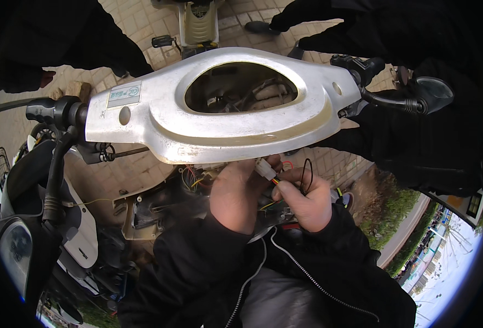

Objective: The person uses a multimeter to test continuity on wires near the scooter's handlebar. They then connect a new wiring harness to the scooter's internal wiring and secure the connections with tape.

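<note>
Closest in, black jacket sleeves point(195, 243) lead up from the lower edge to two bare hands brought together just below the handlebar cover. The left hand point(237, 191) reaches upward, wrist turned toward the head, its fingers curled about the upper end of a white plug point(265, 169); they are partly hidden, so how tightly they close cannot be told. The right hand point(308, 203) leans in from the lower right, its thumb and forefinger pinched narrow on the coloured wires point(276, 181) right where they leave the plug.

The plug sits between the two hands, near the lower edge of the cover. Its long axis slants from upper left to lower right: the wired end points down toward the right thumb, the other end up toward the cover. A dark loop of cable point(307, 174) rises above the right hand.

Left of the hands lies a pale open panel point(135, 216), with loose wires near its upper end. Beyond the hands stretches the silver handlebar cover point(167, 123), lying crosswise, an oval opening in its middle, a black grip point(47, 110) at its left and a mirror point(434, 94) at its right. Farther off, people in dark clothes stand on paving point(140, 33) near another scooter point(199, 24).
</note>
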Demonstrator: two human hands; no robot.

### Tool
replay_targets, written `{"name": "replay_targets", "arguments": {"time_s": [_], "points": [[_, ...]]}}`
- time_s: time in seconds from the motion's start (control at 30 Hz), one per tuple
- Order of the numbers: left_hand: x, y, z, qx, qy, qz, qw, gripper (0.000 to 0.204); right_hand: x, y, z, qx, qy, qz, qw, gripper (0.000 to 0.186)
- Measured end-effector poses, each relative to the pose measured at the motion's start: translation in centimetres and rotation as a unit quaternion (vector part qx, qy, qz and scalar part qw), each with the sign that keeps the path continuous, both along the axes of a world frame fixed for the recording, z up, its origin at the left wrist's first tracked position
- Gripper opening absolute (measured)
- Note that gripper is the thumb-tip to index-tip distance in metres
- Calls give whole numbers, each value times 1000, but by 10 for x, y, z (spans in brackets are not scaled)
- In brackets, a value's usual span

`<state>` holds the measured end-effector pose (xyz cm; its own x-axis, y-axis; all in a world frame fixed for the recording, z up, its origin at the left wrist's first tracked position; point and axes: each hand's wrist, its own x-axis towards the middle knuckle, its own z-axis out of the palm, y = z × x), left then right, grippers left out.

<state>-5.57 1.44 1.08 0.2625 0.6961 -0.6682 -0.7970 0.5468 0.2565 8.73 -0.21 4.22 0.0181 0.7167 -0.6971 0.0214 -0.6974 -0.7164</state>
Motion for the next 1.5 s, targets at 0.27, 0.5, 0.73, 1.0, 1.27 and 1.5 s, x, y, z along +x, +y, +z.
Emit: {"name": "replay_targets", "arguments": {"time_s": [0.27, 0.5, 0.73, 1.0, 1.27, 1.5], "points": [[-11, 2, -10, -26, -107, -26, 994, 28, -2, 0, -1, 20, 40, 62, 997, 21], [-7, 3, -8, -55, -10, -10, 998, 21, -6, -5, -8, 58, 41, 49, 996, 20], [1, 4, 0, -49, 14, 11, 999, 27, 6, -28, 1, 50, 100, -19, 994, 14], [-1, -32, 27, 64, -67, -29, 995, 84, 22, -43, -6, 180, 173, 23, 968, 18], [8, -61, 22, 514, 336, -156, 773, 45, 37, -63, -3, 381, 2, 69, 922, 23], [14, -69, 18, 551, 398, -125, 722, 38, 67, -76, 69, 429, -180, -11, 885, 68]]}}
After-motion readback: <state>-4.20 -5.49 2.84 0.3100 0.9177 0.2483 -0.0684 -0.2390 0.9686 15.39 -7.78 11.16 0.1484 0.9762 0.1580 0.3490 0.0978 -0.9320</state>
